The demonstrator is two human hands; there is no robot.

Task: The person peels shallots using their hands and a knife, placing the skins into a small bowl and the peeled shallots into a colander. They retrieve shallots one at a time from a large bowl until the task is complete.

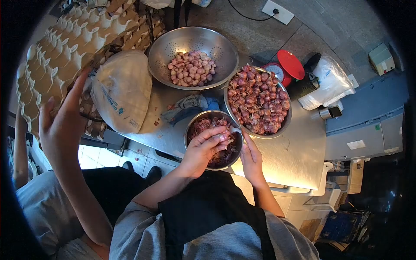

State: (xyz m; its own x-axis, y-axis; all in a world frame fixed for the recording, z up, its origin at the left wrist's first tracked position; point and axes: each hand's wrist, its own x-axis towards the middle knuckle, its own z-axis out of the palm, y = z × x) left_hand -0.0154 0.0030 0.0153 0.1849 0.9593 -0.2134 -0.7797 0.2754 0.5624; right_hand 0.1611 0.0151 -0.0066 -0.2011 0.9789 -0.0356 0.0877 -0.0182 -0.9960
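My left hand (203, 149) is over a steel bowl (187, 138) holding reddish-brown shallot skins (206, 125). Its thumb and fingers are pressed together, and whatever lies between them is hidden. At the bowl's right rim, my right hand (252, 159) has its fingers closed, with a small pale, shiny thing (235, 129) at the fingertips; its kind is too small to tell. Just beyond my right hand stands a large bowl heaped with unpeeled shallots (260, 102). Farther back, a steel colander (162, 47) contains peeled pinkish shallots (191, 69).
A bluish cloth (190, 108) lies on the steel table (299, 149) behind the skin bowl. Left of it is a full plastic bag (123, 93) near stacked egg trays (65, 52). Another person's raised hand (65, 117) is at left. A red scale (289, 64) stands back right.
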